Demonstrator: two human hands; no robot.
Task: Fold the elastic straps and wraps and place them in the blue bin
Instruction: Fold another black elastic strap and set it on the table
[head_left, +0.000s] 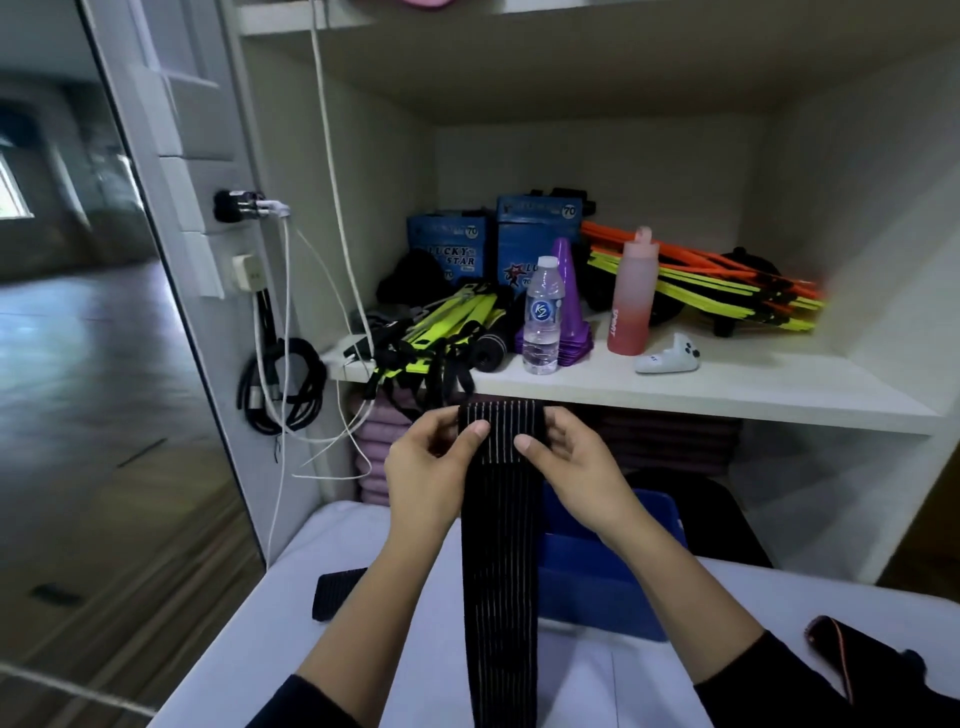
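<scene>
A long black elastic wrap (500, 561) with thin pale stripes hangs upright in front of me, its lower end running out of view at the bottom. My left hand (428, 470) and my right hand (571, 462) both pinch its top edge, thumbs on the near face. Behind the wrap, the blue bin (613, 566) stands on the white table (244, 649). Another black strap (335, 595) lies flat on the table at the left. A black wrap with an orange stripe (852, 657) lies at the right.
A white shelf (727, 387) just beyond my hands holds a water bottle (543, 317), a pink bottle (631, 296), purple cones (566, 306), blue boxes, yellow and orange ladder straps and a white controller (670, 358). Cables hang at the left. A dark chair back (717, 514) stands behind the bin.
</scene>
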